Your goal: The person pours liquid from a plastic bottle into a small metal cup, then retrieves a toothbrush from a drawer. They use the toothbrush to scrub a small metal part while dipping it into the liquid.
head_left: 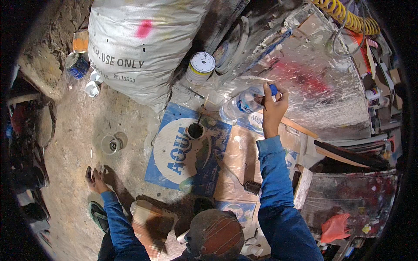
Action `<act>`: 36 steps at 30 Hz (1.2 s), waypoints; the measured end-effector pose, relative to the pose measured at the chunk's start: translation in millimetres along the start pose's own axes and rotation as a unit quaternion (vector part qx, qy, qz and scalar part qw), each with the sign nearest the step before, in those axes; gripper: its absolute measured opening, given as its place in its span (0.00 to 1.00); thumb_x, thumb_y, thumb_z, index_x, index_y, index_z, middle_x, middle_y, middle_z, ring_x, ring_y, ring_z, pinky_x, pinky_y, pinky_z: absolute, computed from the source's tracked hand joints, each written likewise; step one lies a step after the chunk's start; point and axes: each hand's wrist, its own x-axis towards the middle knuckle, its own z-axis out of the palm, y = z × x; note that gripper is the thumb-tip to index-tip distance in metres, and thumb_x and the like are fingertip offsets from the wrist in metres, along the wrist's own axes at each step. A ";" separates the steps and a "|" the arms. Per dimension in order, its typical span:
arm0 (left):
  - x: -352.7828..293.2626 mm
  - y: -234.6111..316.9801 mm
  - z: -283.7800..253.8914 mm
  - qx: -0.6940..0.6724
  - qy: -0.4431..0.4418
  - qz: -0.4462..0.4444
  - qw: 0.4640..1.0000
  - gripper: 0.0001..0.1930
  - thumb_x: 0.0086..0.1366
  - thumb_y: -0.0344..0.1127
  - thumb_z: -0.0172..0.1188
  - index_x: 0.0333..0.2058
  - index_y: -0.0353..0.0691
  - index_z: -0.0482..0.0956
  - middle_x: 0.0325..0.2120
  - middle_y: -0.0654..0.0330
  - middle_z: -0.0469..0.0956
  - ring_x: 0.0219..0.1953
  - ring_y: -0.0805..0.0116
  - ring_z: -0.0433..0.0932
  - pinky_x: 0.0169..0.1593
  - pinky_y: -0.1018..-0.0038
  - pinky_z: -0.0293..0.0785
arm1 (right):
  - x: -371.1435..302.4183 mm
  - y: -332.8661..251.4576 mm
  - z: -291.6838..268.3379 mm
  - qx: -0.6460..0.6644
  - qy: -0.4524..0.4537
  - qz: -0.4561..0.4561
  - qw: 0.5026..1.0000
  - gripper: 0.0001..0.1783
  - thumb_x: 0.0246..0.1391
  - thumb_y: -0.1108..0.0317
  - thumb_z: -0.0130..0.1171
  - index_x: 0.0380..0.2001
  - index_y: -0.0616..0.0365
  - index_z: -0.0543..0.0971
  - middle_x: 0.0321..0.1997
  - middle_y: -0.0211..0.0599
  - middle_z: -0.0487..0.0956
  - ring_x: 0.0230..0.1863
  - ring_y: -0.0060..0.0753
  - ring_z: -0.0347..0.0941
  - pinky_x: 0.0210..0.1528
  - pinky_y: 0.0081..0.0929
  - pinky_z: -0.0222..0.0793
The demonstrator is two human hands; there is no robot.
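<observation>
My right hand (274, 111) is raised at the right of centre and grips a large clear plastic bottle (230, 108) near its blue cap. The bottle lies tilted, its base toward the left, above a flattened blue-and-white cardboard box (209, 174). On that cardboard stands a small cup of black liquid (196, 130) with a thin stick leaning out of it. My left hand (96, 180), its fingertips stained dark, is held low over the floor with the fingers apart and nothing in them. Nearest to it is a clear plastic cup (106, 145) with something dark inside.
A large white woven sack (139, 43) fills the back left. Beside it stand a white-lidded paint can (201, 68) and a blue can (76, 65). A paint-smeared board (322, 95) leans at the right, under a yellow coiled hose (348, 17). A brush (251, 187) lies on brown cardboard.
</observation>
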 end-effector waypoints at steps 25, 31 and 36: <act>1.0 33.7 24.3 0.052 0.026 0.062 0.996 0.15 0.57 0.20 0.54 0.45 0.36 0.74 0.36 0.58 0.76 0.38 0.72 0.75 0.42 0.77 0.75 | 9.7 19.5 1.8 -0.076 -0.029 -0.059 0.995 0.22 0.61 0.59 0.56 0.50 0.66 0.74 0.49 0.41 0.76 0.27 0.23 0.73 0.26 0.20 0.70; 15.1 9.5 14.3 0.057 0.035 0.104 0.992 0.18 0.55 0.19 0.55 0.46 0.37 0.74 0.39 0.56 0.77 0.41 0.70 0.75 0.45 0.76 0.73 | 19.0 43.4 -15.9 -0.080 -0.003 0.000 0.997 0.17 0.62 0.60 0.53 0.45 0.64 0.74 0.43 0.45 0.79 0.31 0.29 0.76 0.34 0.26 0.74; 34.6 -4.7 -7.5 0.128 -0.028 0.062 0.990 0.17 0.62 0.27 0.55 0.50 0.40 0.72 0.48 0.57 0.74 0.46 0.65 0.75 0.48 0.72 0.74 | 16.5 42.8 -24.1 -0.079 -0.067 -0.028 0.994 0.21 0.62 0.60 0.53 0.51 0.64 0.72 0.47 0.41 0.77 0.33 0.31 0.78 0.37 0.26 0.74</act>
